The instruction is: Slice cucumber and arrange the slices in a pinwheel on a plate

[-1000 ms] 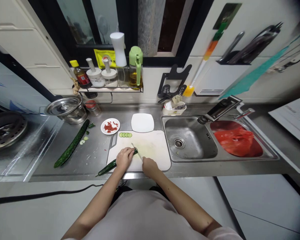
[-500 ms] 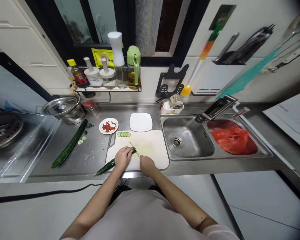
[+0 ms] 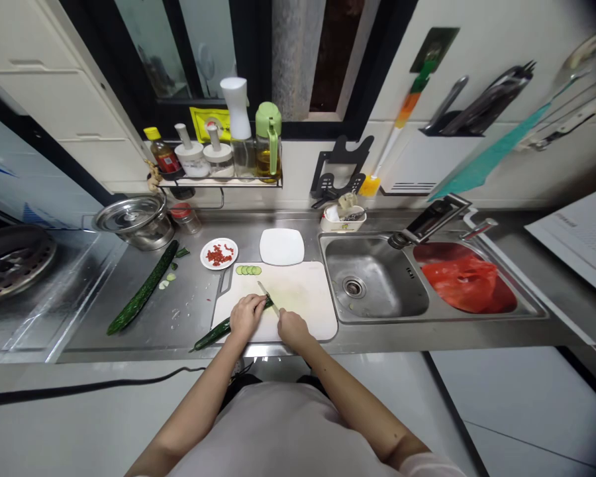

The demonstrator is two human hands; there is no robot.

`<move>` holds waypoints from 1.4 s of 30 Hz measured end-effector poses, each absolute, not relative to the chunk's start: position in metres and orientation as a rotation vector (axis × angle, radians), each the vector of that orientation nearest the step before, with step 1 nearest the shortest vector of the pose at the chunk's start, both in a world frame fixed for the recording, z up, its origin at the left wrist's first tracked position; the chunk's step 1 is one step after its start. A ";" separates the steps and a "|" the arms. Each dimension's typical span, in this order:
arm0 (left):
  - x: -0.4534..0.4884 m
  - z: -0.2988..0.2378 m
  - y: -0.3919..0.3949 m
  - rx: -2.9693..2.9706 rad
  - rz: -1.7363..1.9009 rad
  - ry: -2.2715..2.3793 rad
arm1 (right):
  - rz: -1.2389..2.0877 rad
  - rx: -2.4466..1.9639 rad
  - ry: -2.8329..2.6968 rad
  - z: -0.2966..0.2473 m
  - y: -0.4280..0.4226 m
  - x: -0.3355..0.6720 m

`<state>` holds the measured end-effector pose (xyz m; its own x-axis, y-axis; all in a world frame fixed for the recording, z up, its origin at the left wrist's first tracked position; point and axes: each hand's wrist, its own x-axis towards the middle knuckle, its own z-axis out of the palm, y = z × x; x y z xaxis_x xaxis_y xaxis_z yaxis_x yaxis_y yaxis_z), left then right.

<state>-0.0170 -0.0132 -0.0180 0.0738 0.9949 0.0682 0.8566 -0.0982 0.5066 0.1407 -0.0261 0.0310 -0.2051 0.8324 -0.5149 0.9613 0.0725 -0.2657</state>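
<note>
My left hand (image 3: pixel 246 317) is closed over a dark green cucumber (image 3: pixel 212 334) that lies slantwise across the lower left of the white cutting board (image 3: pixel 308 298). Its stem end sticks out past the board toward the counter's front edge. In my right hand (image 3: pixel 293 330) is a knife (image 3: pixel 268 296), gripped by the handle, which the fingers hide. The blade points up and left and meets the cucumber's cut end, just right of my left fingertips. Several round cucumber slices (image 3: pixel 248 270) lie in an overlapping row at the board's upper left.
Behind the board sit a white square plate (image 3: pixel 281 246) and a plate of chopped red pieces (image 3: pixel 219 254). Another cucumber (image 3: pixel 143 288) lies left, near a lidded steel pot (image 3: pixel 138 222). At right is the sink (image 3: pixel 377 275), with a red plastic bag (image 3: pixel 461 281) in its second basin.
The view has shifted slightly, so everything sits a little lower in the picture. Both hands, the knife and the cucumber keep nearly the same places on the board.
</note>
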 end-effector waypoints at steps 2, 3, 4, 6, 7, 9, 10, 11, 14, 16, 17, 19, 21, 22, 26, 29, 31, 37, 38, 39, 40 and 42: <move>-0.017 -0.018 -0.013 2.019 0.578 1.842 | -0.832 1.817 2.108 0.033 -0.029 0.144; -0.017 -0.018 -0.013 2.016 0.582 1.842 | -0.832 1.815 2.102 0.033 -0.032 0.146; -0.016 -0.018 -0.013 2.013 0.588 1.840 | -0.827 1.813 2.101 0.033 -0.034 0.148; -0.016 -0.019 -0.013 2.010 0.608 1.833 | -0.810 1.815 2.099 0.031 -0.038 0.152; -0.016 -0.019 -0.012 2.009 0.619 1.829 | -0.809 1.816 2.096 0.030 -0.040 0.154; -0.016 -0.020 -0.012 2.007 0.633 1.821 | -0.807 1.815 2.081 0.028 -0.043 0.157; -0.016 -0.020 -0.011 2.007 0.634 1.818 | -0.806 1.815 2.074 0.027 -0.043 0.157; -0.016 -0.020 -0.011 2.005 0.632 1.817 | -0.803 1.817 2.071 0.026 -0.043 0.157; -0.016 -0.021 -0.010 2.001 0.621 1.818 | -0.801 1.830 2.076 0.025 -0.041 0.155; -0.016 -0.021 -0.010 2.000 0.621 1.819 | -0.805 1.837 2.078 0.026 -0.037 0.152; -0.016 -0.021 -0.010 2.000 0.621 1.819 | -0.806 1.838 2.086 0.026 -0.035 0.151; -0.017 -0.020 -0.010 2.000 0.622 1.822 | -0.805 1.841 2.103 0.027 -0.031 0.149; -0.017 -0.020 -0.009 1.999 0.621 1.822 | -0.806 1.850 2.106 0.027 -0.025 0.146; -0.017 -0.020 -0.009 1.997 0.620 1.822 | -0.811 1.853 2.101 0.028 -0.022 0.144; -0.017 -0.020 -0.010 1.988 0.619 1.823 | -0.833 1.846 2.102 0.030 -0.012 0.138; -0.017 -0.019 -0.010 1.986 0.621 1.828 | -0.841 1.840 2.119 0.030 -0.007 0.135; -0.017 -0.019 -0.010 1.989 0.623 1.827 | -0.851 1.841 2.122 0.030 -0.006 0.135; -0.017 -0.019 -0.010 1.998 0.614 1.834 | -0.862 1.866 2.131 0.027 -0.007 0.136; -0.017 -0.019 -0.010 1.997 0.615 1.838 | -0.867 1.868 2.127 0.027 -0.007 0.136; -0.017 -0.019 -0.011 1.997 0.618 1.843 | -0.874 1.868 2.123 0.028 -0.008 0.136; -0.016 -0.020 -0.011 1.996 0.623 1.847 | -0.878 1.869 2.119 0.028 -0.008 0.136; -0.016 -0.020 -0.011 1.999 0.630 1.849 | -0.883 1.868 2.118 0.028 -0.009 0.137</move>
<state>-0.0162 -0.0114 -0.0202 0.0520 0.9948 0.0878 0.8415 -0.0910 0.5326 0.1365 -0.0094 0.0281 -0.1927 0.8422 -0.5035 0.9504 0.0326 -0.3092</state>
